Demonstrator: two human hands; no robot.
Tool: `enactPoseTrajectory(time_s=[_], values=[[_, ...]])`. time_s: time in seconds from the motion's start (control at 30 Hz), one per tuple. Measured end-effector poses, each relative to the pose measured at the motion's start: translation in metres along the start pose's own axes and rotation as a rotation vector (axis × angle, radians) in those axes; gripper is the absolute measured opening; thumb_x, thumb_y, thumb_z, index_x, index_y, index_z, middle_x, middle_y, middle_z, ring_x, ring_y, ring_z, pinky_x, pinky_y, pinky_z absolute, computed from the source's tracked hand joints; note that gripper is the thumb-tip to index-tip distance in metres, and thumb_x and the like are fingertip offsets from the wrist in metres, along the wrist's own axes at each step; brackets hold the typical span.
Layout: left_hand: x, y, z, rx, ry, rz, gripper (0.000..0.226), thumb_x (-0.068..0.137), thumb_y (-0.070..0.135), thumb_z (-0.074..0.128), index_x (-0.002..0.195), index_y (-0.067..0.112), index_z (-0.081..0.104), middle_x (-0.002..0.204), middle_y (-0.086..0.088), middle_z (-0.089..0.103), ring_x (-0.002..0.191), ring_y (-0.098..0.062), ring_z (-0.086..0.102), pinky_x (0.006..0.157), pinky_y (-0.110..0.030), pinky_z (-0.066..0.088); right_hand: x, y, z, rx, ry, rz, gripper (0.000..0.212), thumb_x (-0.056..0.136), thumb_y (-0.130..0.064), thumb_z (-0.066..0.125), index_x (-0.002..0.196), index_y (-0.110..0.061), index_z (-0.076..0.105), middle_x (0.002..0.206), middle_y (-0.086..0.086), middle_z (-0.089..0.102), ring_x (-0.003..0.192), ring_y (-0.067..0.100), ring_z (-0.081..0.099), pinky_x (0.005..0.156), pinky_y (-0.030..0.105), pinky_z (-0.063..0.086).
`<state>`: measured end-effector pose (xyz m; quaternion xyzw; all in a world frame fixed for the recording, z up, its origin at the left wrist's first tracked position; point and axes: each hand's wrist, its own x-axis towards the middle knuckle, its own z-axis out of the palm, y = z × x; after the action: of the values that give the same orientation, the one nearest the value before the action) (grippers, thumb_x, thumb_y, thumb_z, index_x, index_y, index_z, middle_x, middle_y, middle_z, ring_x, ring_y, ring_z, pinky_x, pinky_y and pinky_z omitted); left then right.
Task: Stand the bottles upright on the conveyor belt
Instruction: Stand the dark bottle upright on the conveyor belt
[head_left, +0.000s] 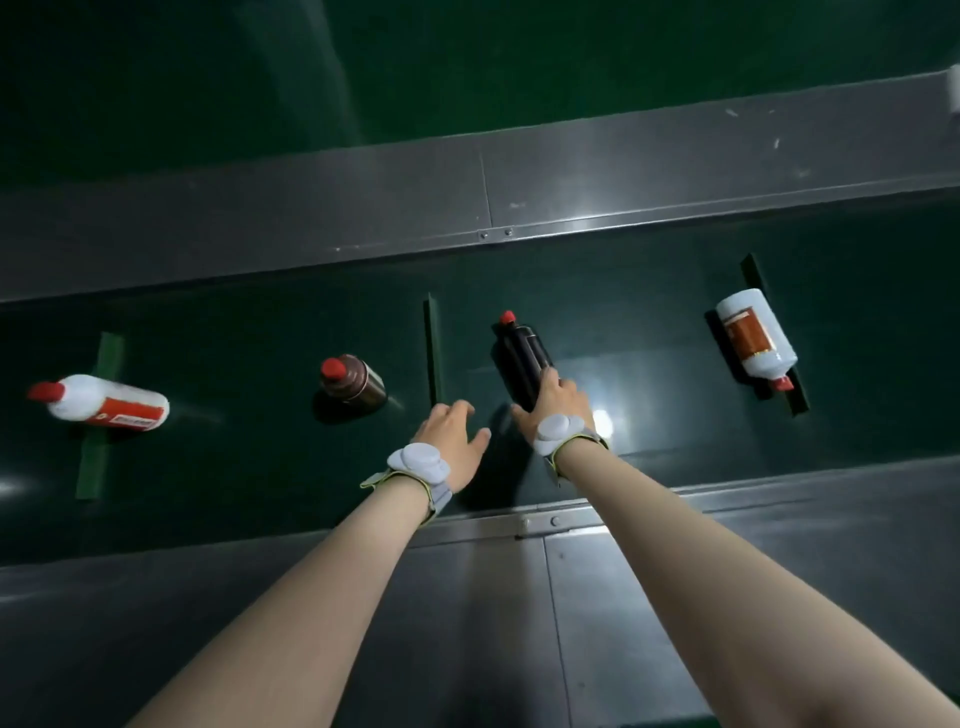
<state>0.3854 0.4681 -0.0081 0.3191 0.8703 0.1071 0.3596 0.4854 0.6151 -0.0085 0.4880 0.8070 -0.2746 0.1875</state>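
Right hand grip: the right hand (555, 402) is wrapped around the lower body of the black bottle (520, 364), fingers curled over its far side, thumb on the near side.
Black bottle: dark glossy body with a small red cap (507, 316) pointing away from the person; whether its base rests on the belt or is lifted cannot be told. It sits just right of the raised green cleat (431, 349).
Left hand: the left hand (453, 441) is spread with fingers apart, holding nothing, hovering over the belt just left of the black bottle and apart from it.
Wrists: each wrist carries a grey strap with a white round device, left (418, 461) and right (558, 430).
Brown bottle: the brown bottle (353, 383) with a red cap stands upright, left of the cleat and the black bottle.
Far-left bottle: the white bottle with red label (101, 402) appears upright, red cap leaning left in this wide view, well left of the black bottle.
Right bottle: the white bottle with orange label (756, 335) lies on its side, red cap toward the person, well right of the black bottle.
Conveyor belt: the dark green conveyor belt (649, 332) runs left to right under all four bottles.
Rails: a grey metal rail (363, 208) lies beyond the black bottle and a metal ledge (493, 597) lies nearer the person, under the forearms.
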Motion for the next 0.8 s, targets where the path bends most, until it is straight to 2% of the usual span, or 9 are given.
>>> enactPoseTrajectory(time_s=[0.2,0.33,0.43,0.57,0.73,0.8], values=[[0.047,-0.003,0.033,-0.001,-0.025,-0.092,0.046,0.106,0.044,0.053,0.144,0.018,0.05,0.146,-0.01,0.052,0.121,-0.035,0.061,0.098,-0.049,0.053,0.073,0.001,0.016,-0.005,-0.091,0.073,0.086,0.094,-0.057,0.068,0.155,-0.009,0.03,0.147,0.019,0.05,0.134,0.04,0.051,0.107,0.045,0.046],[0.066,-0.003,0.039,-0.008,-0.038,-0.12,0.046,0.106,0.043,0.052,0.145,0.019,0.05,0.145,-0.009,0.052,0.121,-0.035,0.061,0.098,-0.049,0.054,0.105,-0.003,0.019,-0.093,-0.11,0.067,0.097,0.092,-0.059,0.068,0.161,-0.009,0.022,0.151,0.017,0.048,0.135,0.039,0.052,0.106,0.044,0.047],[0.07,-0.005,0.045,-0.026,-0.042,-0.136,0.046,0.106,0.043,0.053,0.145,0.02,0.049,0.146,-0.007,0.053,0.122,-0.033,0.061,0.096,-0.048,0.055,0.126,-0.007,0.018,-0.085,-0.108,0.104,0.091,0.091,-0.057,0.069,0.158,-0.009,0.03,0.148,0.015,0.053,0.133,0.038,0.054,0.106,0.043,0.047],[0.07,-0.003,0.052,-0.041,-0.031,-0.13,0.047,0.105,0.044,0.054,0.145,0.021,0.049,0.145,-0.007,0.054,0.121,-0.032,0.062,0.093,-0.045,0.055,0.139,-0.01,0.015,-0.086,-0.127,0.093,0.077,0.087,-0.055,0.074,0.144,-0.013,0.044,0.139,0.012,0.059,0.127,0.036,0.056,0.097,0.039,0.047],[0.073,0.013,0.037,-0.029,0.037,-0.107,0.051,0.104,0.042,0.057,0.148,0.021,0.044,0.146,-0.008,0.055,0.122,-0.033,0.062,0.087,-0.046,0.057,0.119,-0.007,0.003,0.026,-0.033,-0.008,0.074,0.082,-0.056,0.077,0.132,-0.013,0.043,0.13,0.01,0.059,0.12,0.037,0.057,0.084,0.039,0.045],[0.075,0.021,0.03,-0.048,0.063,-0.096,0.053,0.103,0.04,0.058,0.15,0.021,0.041,0.146,-0.009,0.055,0.122,-0.035,0.062,0.089,-0.049,0.057,0.108,-0.003,0.001,0.134,0.01,-0.067,0.073,0.081,-0.052,0.08,0.129,-0.013,0.042,0.128,0.01,0.058,0.116,0.037,0.058,0.083,0.04,0.049]])
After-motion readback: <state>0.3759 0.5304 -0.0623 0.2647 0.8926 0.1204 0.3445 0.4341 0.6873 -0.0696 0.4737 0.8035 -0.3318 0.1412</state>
